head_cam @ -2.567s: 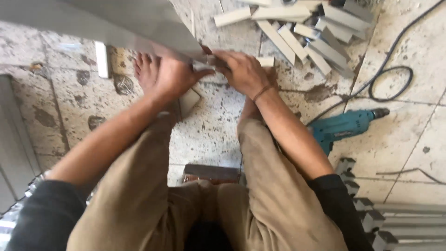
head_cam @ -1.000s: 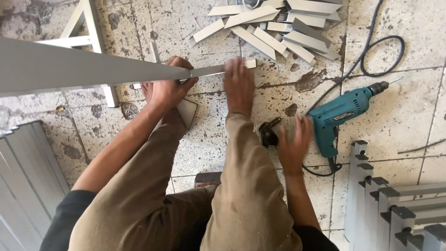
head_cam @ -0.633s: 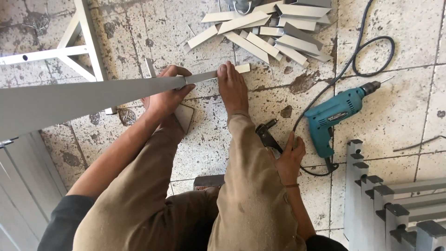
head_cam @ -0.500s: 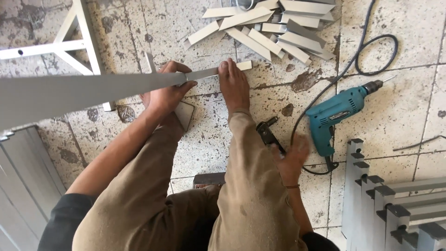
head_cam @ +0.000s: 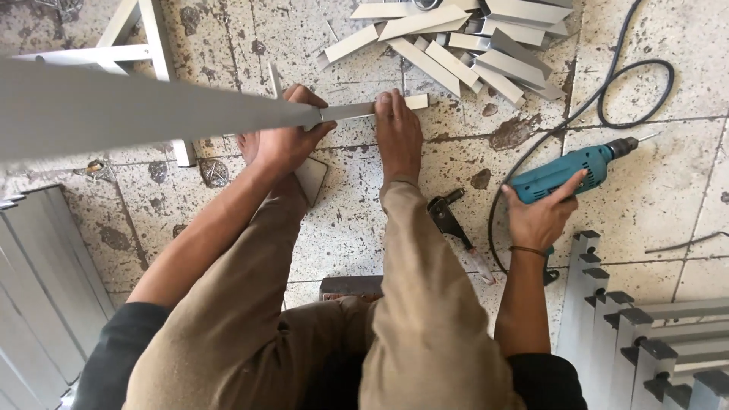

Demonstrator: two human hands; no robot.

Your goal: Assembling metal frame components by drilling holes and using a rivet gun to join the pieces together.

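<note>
Since the earlier frame, the right hand (head_cam: 541,216) has reached the teal drill (head_cam: 566,173) on the tiled floor (head_cam: 683,137), fingers closing on its body; left hand (head_cam: 285,137) clenched around the long grey metal bar (head_cam: 152,114); 1 bare foot (head_cam: 397,137) presses its far end

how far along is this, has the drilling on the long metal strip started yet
Done: a pile of cut metal pieces lies on the floor ahead. In hand: the left hand and a bare foot pin the long metal strip down, while the right hand closes on the teal drill, which lies on the tiles. Left: the drill is not yet lifted to the strip, so drilling hasn't started.
</note>
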